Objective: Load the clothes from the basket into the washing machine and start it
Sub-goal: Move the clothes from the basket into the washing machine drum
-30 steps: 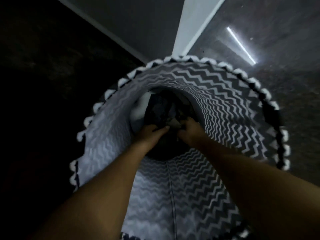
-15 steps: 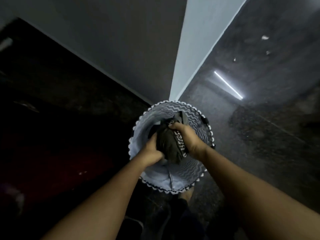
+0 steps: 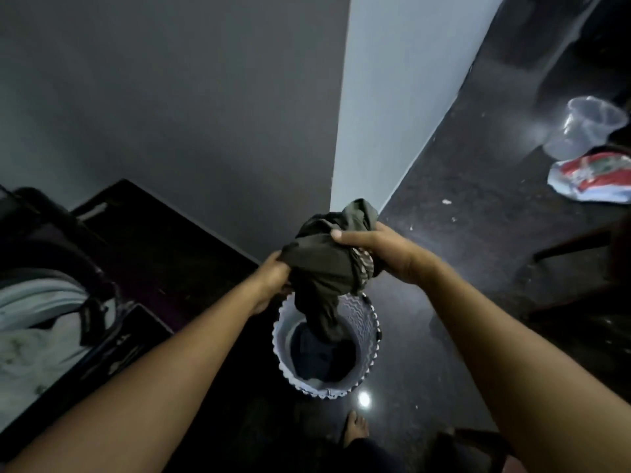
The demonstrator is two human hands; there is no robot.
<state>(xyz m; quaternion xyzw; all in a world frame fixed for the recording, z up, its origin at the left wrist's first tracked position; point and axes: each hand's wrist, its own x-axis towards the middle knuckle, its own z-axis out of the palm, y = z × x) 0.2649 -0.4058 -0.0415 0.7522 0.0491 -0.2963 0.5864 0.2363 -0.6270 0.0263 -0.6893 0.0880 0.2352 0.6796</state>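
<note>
A bundle of dark clothes [image 3: 324,268] hangs above the zigzag-patterned laundry basket [image 3: 370,339], which stands on the dark floor below. My left hand [image 3: 271,279] grips the bundle's left side and my right hand [image 3: 386,249] grips its top right, where a striped piece shows. More dark clothes [image 3: 321,360] lie in the basket's bottom. The top-loading washing machine [image 3: 129,339] is at the left, its opening [image 3: 37,322] showing pale laundry inside.
A wall corner [image 3: 341,131] rises right behind the basket. On the floor at the far right lie a clear plastic container [image 3: 587,126] and a red-and-white packet [image 3: 594,177]. Dark furniture legs [image 3: 573,247] stand at the right. My foot [image 3: 356,426] is near the basket.
Both hands have lifted the dark bundle out of the basket's depth to well above its rim. The view has risen, so the basket looks far smaller and the washer has come into view.
</note>
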